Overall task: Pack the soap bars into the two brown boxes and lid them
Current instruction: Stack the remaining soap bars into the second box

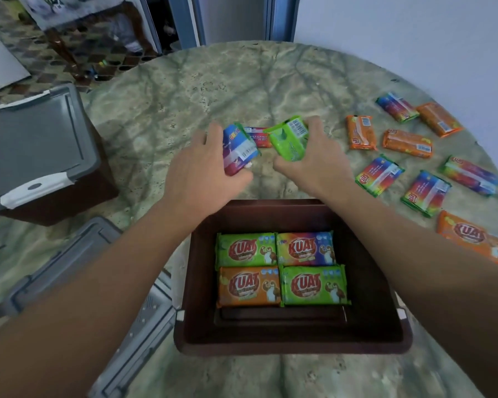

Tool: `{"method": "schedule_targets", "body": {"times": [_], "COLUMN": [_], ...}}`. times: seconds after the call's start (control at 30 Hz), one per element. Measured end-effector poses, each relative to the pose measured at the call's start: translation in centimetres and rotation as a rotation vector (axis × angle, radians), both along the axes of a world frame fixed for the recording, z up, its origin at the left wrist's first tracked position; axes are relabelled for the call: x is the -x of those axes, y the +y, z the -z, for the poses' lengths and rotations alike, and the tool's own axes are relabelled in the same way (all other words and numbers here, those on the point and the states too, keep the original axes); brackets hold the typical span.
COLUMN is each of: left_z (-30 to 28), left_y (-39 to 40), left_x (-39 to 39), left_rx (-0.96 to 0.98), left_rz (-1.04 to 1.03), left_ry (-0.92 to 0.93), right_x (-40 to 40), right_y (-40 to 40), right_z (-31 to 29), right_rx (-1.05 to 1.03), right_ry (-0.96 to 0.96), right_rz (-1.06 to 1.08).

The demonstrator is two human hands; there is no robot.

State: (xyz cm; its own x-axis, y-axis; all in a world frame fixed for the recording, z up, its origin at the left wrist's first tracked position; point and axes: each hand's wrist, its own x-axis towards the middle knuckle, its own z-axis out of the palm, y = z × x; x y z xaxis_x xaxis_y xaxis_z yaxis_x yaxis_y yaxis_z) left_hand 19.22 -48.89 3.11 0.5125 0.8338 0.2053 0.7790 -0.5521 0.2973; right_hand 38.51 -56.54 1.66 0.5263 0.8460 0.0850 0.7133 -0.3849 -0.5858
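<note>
Far left: one brown box (49,193) already lidded in grey (35,145); just nearer, a second grey lid (78,254) flat on the marbled table (184,81), partly under the open brown box (293,334). Inside that box, four wrapped soap bars (281,270) in a two-by-two layer: two green, one orange, one rainbow. Beyond its far rim, left hand (204,168) outstretched, fingers curled round a blue-and-red bar (240,149); right hand (314,156) likewise gripping a green bar (289,140). Between them, one more bar (258,136) on the table. Further right, nine loose bars (423,156): five orange, four rainbow
</note>
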Motion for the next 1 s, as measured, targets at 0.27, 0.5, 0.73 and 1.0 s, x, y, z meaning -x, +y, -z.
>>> {"method": "schedule_targets", "body": {"times": [0.27,0.5,0.73,1.0], "left_z": [1.3,3.2,5.0,4.6], "left_y": [-7.8,-9.3,-8.3,-8.3], "left_x": [4.0,4.7,4.6,4.2], "left_rx": [0.109,0.068,-0.010,0.008], "left_rz": [0.237,0.424,0.527,0.566], "left_ry": [0.105,0.283,0.457,0.492], "right_x": [2.4,0.8,0.5,0.7], "right_y": [-11.5,-13.3,-12.1,-12.2], "right_z": [0.2,1.2,2.7,2.4], "right_rx": [-0.039,0.413,0.493,0.544], "right_ry": [-0.061,-0.437,-0.561,-0.574], "right_rz": [-0.200,-0.545,-0.603,-0.598]}}
